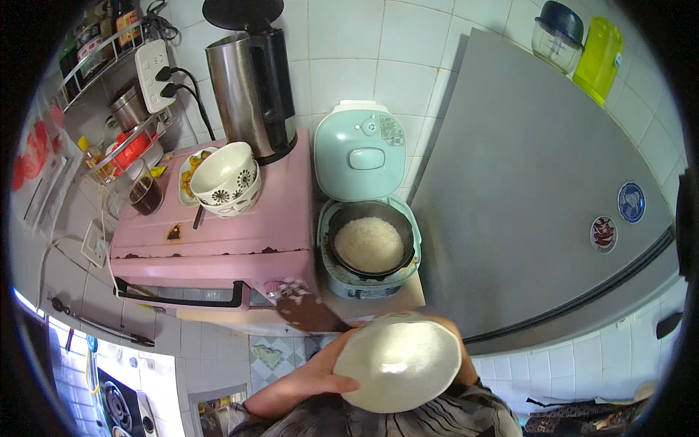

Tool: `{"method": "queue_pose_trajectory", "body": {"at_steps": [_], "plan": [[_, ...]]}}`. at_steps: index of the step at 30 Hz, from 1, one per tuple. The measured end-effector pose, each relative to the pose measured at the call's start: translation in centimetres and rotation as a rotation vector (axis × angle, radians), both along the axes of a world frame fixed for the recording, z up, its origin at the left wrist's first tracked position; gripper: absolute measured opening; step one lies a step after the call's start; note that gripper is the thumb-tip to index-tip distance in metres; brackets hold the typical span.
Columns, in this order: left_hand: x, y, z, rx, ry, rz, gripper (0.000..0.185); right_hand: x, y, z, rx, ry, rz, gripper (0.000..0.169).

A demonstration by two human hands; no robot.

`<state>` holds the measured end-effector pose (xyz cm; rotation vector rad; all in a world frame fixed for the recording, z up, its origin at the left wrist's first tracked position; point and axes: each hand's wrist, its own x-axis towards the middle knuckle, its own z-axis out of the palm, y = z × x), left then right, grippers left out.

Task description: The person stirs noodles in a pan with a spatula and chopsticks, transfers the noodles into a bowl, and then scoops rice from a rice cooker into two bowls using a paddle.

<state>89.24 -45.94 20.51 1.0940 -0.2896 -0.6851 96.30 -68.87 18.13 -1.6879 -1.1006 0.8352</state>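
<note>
My left hand [334,370] grips the side of a white ceramic bowl [398,363], its thumb on the rim. The bowl looks empty and is tilted towards the camera. My right hand [450,329] lies mostly hidden behind the bowl's far right side, so its grip cannot be seen. A brown rice paddle [308,312] with rice grains stuck to its tip sticks out leftward from behind the bowl; which hand holds its handle is hidden. Beyond the bowl, a pale green rice cooker [360,289] stands with its lid [360,155] raised and cooked white rice [369,244] in its dark inner pot.
Left of the cooker is a pink toaster oven [262,229] carrying two stacked patterned bowls [224,175], a dish of food [188,177], a glass of dark liquid [146,194] and a steel kettle [240,93] with its lid up. A grey refrigerator [535,191] stands close at right.
</note>
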Motion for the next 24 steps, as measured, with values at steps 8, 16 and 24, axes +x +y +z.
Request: {"method": "queue_pose_trajectory", "body": {"at_steps": [8, 16, 24], "plan": [[5.5, -2.8, -5.0, -0.090, -0.270, -0.328, 0.094, -5.2, -3.6, -9.4, 0.295, 0.536, -0.810, 0.025], [4.7, 3.1, -5.7, -0.118, 0.350, -0.229, 0.074, 8.5, -0.3, -1.8, -0.603, -0.630, -1.248, 0.030], [3.9, 5.6, -9.7, -0.139, 0.540, -0.071, 0.056, 16.5, 2.4, -2.9, -1.054, -1.401, -0.824, 0.019]]}}
